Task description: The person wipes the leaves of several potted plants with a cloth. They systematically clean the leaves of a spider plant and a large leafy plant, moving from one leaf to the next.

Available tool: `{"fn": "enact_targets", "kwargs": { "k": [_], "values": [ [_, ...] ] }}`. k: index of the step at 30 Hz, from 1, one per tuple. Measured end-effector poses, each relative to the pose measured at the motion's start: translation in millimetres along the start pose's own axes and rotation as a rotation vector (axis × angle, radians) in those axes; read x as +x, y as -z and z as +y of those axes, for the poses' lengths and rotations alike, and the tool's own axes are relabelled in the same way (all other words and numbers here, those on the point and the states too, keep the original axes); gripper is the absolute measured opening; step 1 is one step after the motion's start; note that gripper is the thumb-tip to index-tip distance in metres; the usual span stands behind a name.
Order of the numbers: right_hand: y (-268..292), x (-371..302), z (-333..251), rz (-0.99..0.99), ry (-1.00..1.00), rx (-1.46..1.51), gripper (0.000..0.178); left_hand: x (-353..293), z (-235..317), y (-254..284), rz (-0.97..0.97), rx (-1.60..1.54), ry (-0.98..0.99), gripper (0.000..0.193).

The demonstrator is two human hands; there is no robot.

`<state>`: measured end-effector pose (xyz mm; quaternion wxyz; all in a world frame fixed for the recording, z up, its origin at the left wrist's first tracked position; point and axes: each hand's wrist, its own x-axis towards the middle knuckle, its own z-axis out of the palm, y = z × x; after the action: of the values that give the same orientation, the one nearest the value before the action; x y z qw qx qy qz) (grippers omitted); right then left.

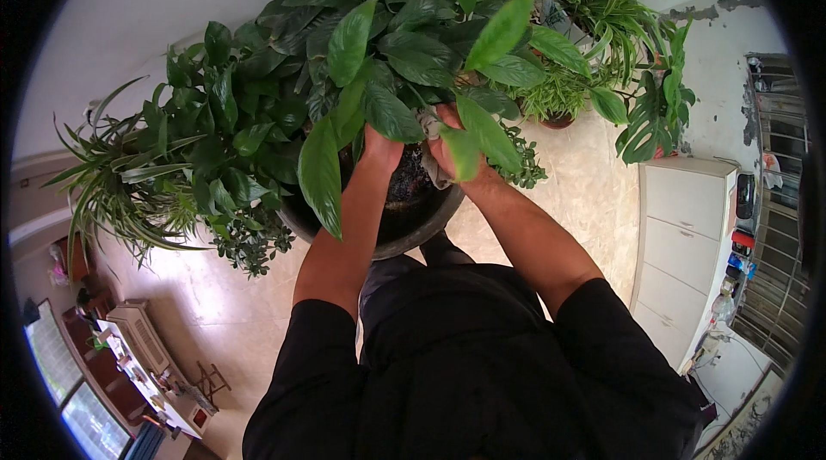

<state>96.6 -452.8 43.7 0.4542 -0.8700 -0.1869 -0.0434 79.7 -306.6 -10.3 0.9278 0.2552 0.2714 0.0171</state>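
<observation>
A large leafy plant (353, 43) with broad, glossy green leaves fills a dark round pot (411, 240) in front of me. Both my arms reach in over the pot's near rim. My left hand (383, 150) is among the stems, its fingers hidden behind a drooping leaf. Close by on the right, my right hand (449, 116) is closed on a crumpled greyish cloth (434, 129), partly covered by a pale green leaf (466, 153). Dark soil (409, 174) shows between my wrists, below the leaves.
Spider plants (138, 176) spread at the left, and more potted plants (602, 12) stand at the back right. A white drawer cabinet (684, 236) is at the right beside a barred window (779, 176). Shiny tiled floor (232, 288) surrounds the pot. Farther left stands a small folding stool (211, 381).
</observation>
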Motion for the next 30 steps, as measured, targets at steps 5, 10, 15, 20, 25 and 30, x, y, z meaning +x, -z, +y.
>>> {"fn": "enact_targets", "kwargs": {
  "k": [5,10,15,20,25,30],
  "values": [
    [-5,17,-13,-0.107,0.088,-0.035,0.032,7,-4,11,-0.057,-0.074,0.014,0.051],
    [17,13,-28,-0.057,0.242,-0.193,0.034,9,0,9,-0.106,-0.21,-0.028,0.049],
    [43,-30,16,-0.288,-0.048,-0.329,0.036,-21,16,-25,-0.233,-0.104,0.078,0.052],
    [70,-40,7,-0.042,-0.135,0.173,0.049,-24,-3,-21,-0.249,0.067,0.01,0.046],
    [97,-11,20,-0.146,0.091,-0.191,0.054,-11,-56,3,-0.323,-0.022,0.079,0.03],
    [100,-8,40,-0.295,0.105,0.028,0.048,-38,-49,-23,-0.148,-0.029,0.043,0.039]
  ]
}}
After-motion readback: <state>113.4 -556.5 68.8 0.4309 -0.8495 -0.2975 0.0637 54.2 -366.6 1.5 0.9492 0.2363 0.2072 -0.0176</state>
